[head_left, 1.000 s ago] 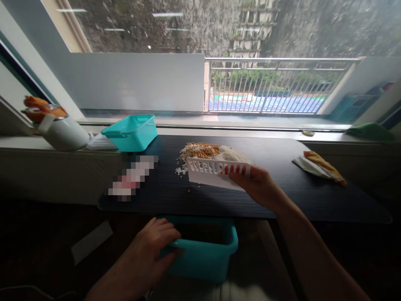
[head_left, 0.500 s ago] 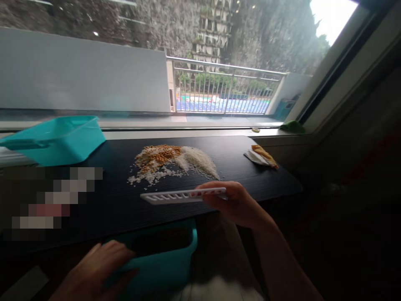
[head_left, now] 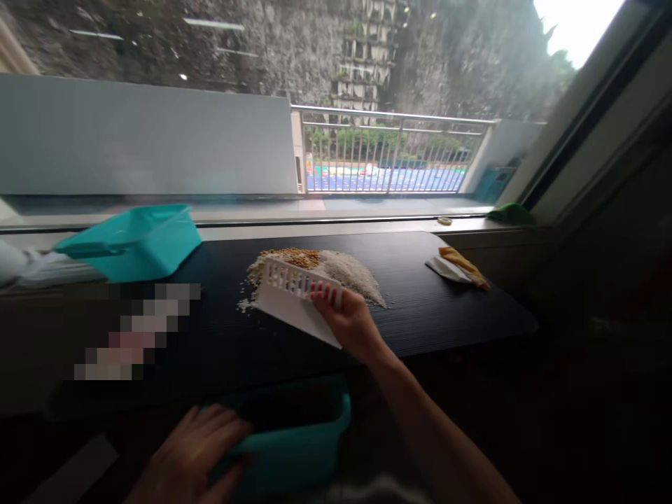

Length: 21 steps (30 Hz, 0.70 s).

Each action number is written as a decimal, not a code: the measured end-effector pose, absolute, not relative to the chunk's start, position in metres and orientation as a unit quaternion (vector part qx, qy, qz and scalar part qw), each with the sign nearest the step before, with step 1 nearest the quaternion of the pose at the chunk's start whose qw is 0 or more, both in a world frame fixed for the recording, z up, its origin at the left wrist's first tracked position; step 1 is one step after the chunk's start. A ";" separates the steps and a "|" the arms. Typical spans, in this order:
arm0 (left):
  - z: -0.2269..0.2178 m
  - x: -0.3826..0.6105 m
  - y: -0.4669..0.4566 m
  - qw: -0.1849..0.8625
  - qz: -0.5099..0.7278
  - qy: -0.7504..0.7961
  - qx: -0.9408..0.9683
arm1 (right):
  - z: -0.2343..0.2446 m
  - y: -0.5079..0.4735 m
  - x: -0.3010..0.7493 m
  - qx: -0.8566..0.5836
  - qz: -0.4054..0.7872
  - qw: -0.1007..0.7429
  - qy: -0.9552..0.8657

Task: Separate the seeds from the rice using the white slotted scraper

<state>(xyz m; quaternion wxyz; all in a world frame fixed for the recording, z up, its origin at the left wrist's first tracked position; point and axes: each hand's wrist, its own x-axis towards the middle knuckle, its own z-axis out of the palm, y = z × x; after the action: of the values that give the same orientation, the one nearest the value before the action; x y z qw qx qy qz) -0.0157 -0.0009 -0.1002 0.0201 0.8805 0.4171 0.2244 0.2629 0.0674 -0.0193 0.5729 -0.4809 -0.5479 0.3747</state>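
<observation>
My right hand (head_left: 341, 315) grips a white plastic scraper (head_left: 297, 301) by its slotted top edge. The scraper stands tilted on the table, directly in front of a heap of white rice-like grains (head_left: 354, 274) and orange-brown kernels (head_left: 299, 257), covering part of it. Whether its lower edge touches the grains I cannot tell. Below the table's front edge, my left hand (head_left: 202, 444) is closed over the left rim of a teal bin (head_left: 299, 448). The bin's dark inside does not show clearly.
The black table (head_left: 210, 350) runs along the window. Another teal container (head_left: 141, 245) stands tilted at the back left. A yellow-and-white cloth or wrapper (head_left: 456, 267) lies at the right. Something green (head_left: 512, 213) rests on the sill.
My right hand has moved forward and left, turning the scraper from nearly flat to upright against the heap. My left hand stays on the bin. The view has shifted slightly left.
</observation>
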 end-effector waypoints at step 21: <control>-0.044 0.021 -0.016 0.170 0.137 0.475 0.852 | -0.005 0.093 0.296 -0.475 0.301 0.534 -0.631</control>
<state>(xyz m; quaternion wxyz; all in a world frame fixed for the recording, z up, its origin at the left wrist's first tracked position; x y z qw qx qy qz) 0.0207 -0.0157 -0.0444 0.1696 0.8522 0.4754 0.1375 0.2957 0.0928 -0.0047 0.5343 -0.4753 -0.6311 0.3007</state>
